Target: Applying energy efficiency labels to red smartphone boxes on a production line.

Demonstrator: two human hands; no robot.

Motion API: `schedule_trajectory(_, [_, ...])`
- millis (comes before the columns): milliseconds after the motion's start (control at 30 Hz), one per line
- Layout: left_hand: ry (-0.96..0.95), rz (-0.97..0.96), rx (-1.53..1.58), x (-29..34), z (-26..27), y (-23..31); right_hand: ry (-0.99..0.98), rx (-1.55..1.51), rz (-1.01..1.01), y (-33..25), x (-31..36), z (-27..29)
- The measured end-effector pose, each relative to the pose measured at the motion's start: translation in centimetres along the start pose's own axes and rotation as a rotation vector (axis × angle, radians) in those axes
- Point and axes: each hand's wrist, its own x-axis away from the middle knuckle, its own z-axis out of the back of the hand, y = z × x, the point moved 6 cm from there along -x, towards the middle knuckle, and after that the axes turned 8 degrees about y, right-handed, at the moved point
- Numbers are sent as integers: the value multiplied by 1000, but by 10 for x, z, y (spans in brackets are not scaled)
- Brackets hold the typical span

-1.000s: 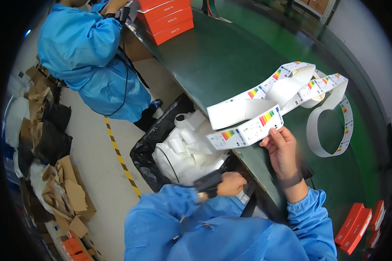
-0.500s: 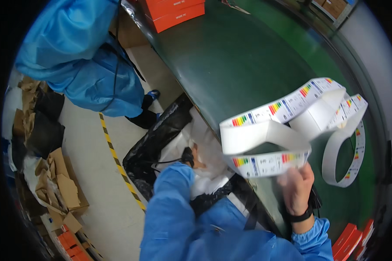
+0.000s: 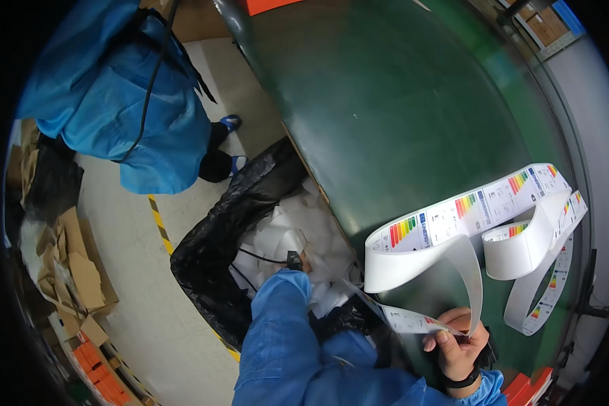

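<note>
A long strip of labels (image 3: 432, 237), white with coloured bar charts, loops over the green tabletop at the right. My right hand (image 3: 461, 352) pinches the strip's near end between thumb and fingers, close to the table's near edge. Over the black-lined bin, my left hand (image 3: 305, 262) reaches down among white paper scraps (image 3: 277, 230). A dark strap with a cable crosses that wrist, and the sleeve hides most of the fingers, so I cannot see whether they grip anything.
The green table (image 3: 358, 101) fills the right side. The bin's black bag (image 3: 210, 243) stands against its left edge. Another person in a blue smock (image 3: 115, 101) stands at the upper left. Opened cardboard boxes (image 3: 84, 271) line the floor at far left. Orange boxes (image 3: 521, 389) sit at lower right.
My right hand has moved lower, and the near loop of the strip has dropped into a pinch. My left arm still reaches into the bin. The whole view has shifted slightly.
</note>
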Motion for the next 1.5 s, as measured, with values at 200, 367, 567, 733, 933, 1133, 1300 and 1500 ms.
schedule_trajectory(200, [-42,-89,143,-3,19,-4,93,-226,-120,8,0,7])
schedule_trajectory(367, [-47,-265,580,34,93,0,101,-265,-104,12,-12,7])
schedule_trajectory(567, [368,-431,429,162,235,9,40,-481,-54,8,-13,9])
schedule_trajectory(733, [664,-357,852,259,328,28,-123,-604,-82,7,-7,8])
schedule_trajectory(933, [531,-647,786,291,361,93,-272,-766,-199,11,2,2])
schedule_trajectory(1133, [-255,-421,741,270,324,127,-62,-727,-174,20,-6,24])
schedule_trajectory(1300, [-453,-424,1364,260,302,164,11,-691,-115,27,-12,41])
schedule_trajectory(1500, [-615,-561,1485,274,318,202,-116,-283,53,24,30,90])
